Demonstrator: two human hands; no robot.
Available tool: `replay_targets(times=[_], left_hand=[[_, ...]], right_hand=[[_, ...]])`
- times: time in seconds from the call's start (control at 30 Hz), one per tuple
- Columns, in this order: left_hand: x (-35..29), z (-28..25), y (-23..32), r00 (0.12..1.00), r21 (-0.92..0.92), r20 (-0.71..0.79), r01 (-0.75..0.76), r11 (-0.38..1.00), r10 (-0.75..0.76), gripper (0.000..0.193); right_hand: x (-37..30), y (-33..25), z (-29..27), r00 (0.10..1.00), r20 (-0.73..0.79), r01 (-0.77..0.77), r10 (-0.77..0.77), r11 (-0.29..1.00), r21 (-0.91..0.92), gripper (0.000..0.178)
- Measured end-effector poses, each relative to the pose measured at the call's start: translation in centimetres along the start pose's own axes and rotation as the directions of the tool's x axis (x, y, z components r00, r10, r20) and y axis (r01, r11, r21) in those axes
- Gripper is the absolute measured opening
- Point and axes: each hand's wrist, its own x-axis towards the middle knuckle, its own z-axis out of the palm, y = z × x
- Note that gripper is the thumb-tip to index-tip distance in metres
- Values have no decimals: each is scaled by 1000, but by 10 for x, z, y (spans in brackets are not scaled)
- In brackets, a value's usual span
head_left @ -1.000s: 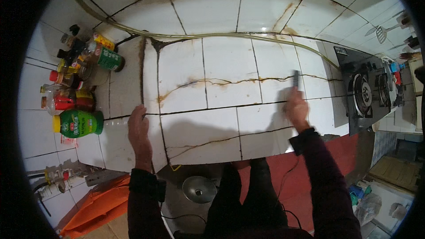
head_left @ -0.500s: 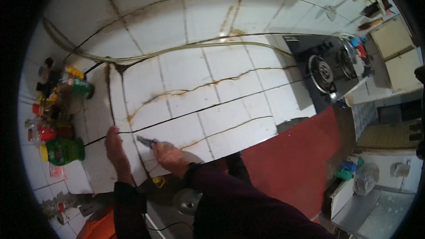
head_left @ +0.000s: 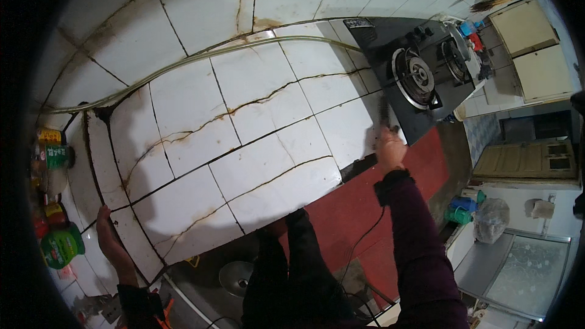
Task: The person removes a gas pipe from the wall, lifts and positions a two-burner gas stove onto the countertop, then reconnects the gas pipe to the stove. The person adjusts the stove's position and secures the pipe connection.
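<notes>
My right hand point(head_left: 390, 148) is closed round a small dark brush point(head_left: 383, 111) at the right end of the white tiled counter point(head_left: 271, 173), close beside the black gas stove point(head_left: 381, 52). The brush lies against the tiles, though its bristles are hard to make out. At the far left, my left hand point(head_left: 111, 242) rests on the raised tiled ledge, its fingers stretched out and nothing seen in them. Brown stained cracks and dark joint lines run across the counter between my hands.
A yellowish hose point(head_left: 201, 55) runs along the wall to the stove. Jars and a green container point(head_left: 63, 247) stand at the left. Below the counter are a round metal lid-like disc point(head_left: 236, 277), a dark cable point(head_left: 359, 240) and a red floor covering point(head_left: 426, 173).
My right hand with the brush has swept right, from the counter's left end to beside the stove. My left hand stays at the left ledge. The view has shifted to the right.
</notes>
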Motion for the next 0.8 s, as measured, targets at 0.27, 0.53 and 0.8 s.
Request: replay_targets(times=[0.27, 0.53, 0.8], left_hand=[[0, 2, 0, 995, 110, 14, -103, 989, 102, 46], [1, 0, -5, 995, 66, 12, -100, 993, 100, 44], [0, 3, -5, 1000, -54, 9, 10, 998, -9, 44]], right_hand=[[-19, -3, -2, 975, -7, -223, 224, 974, 22, 41], [-140, -181, -80, 916, 4, 355, -402, 814, 461, 68], [-152, -183, -111, 922, 23, 330, -385, 818, 472, 48]])
